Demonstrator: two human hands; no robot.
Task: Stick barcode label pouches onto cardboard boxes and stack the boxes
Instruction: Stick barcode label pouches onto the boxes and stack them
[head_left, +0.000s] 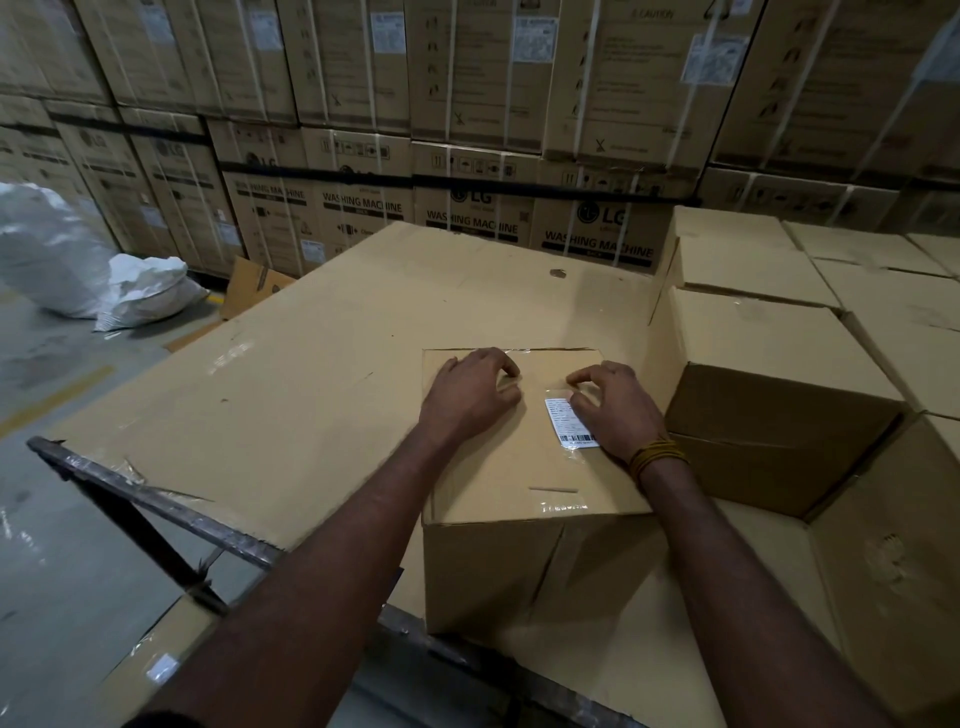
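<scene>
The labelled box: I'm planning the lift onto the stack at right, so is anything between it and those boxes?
Nothing visible blocks it. The labelled box sits on the cardboard sheet, with both the left hand and right hand on its top; the stacked boxes stand directly beside it, with only a narrow gap between.

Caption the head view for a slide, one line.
Both hands, left and right, press a label pouch onto a box beside stacked boxes.

Two bare arms come up from 6 o'clock, with no sleeves on them. The right wrist wears a band of yellow-brown thread (658, 457), wound round many times. The left hand (470, 397) and right hand (613, 410) wear no gloves.
</scene>
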